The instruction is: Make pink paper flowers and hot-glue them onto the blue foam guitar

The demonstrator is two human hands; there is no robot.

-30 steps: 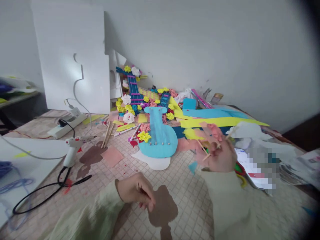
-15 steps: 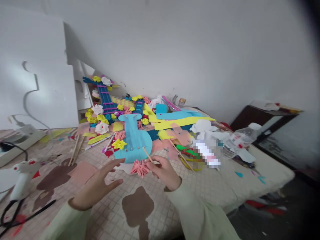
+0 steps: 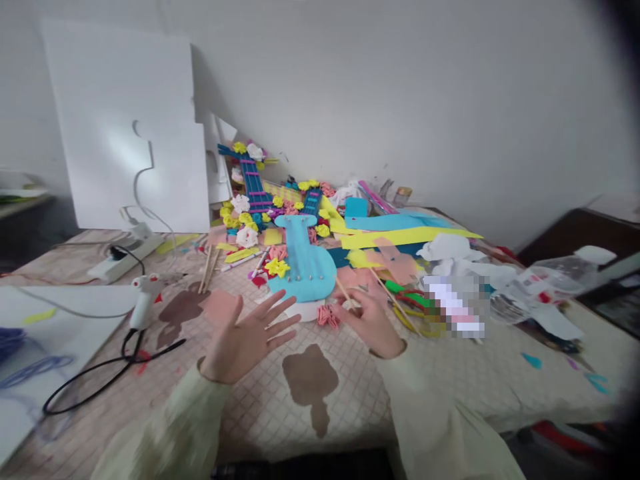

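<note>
While the left hand hangs palm up over the tabletop with its fingers spread wide and nothing in them, the right hand pinches a thin wooden stick between thumb and fingers. The stick slants from the right hand's fingertips up toward the rounded lower side of a blue guitar-shaped cutout.

A pink crumpled-paper flower sits just beside the right hand's fingertips, on the side toward the left hand; whether the fingers touch it I cannot tell. The flower lies at the right end of a white backing piece, which shows below the cutout on the side facing the tabletop's near edge. The left hand's fingertips point toward this white piece and the flower, apart from the flower.

The cutout lies around the middle of the tabletop, its neck toward the back edge, with a yellow paper flower at its left side. Between the two hands, nearer the front edge, is a dark brown patch on the tabletop. Toward the left edge lie a white glue gun and its looped black cable; toward the right edge, beyond the right hand, are scissors with yellow handles and a clear plastic bottle.
</note>
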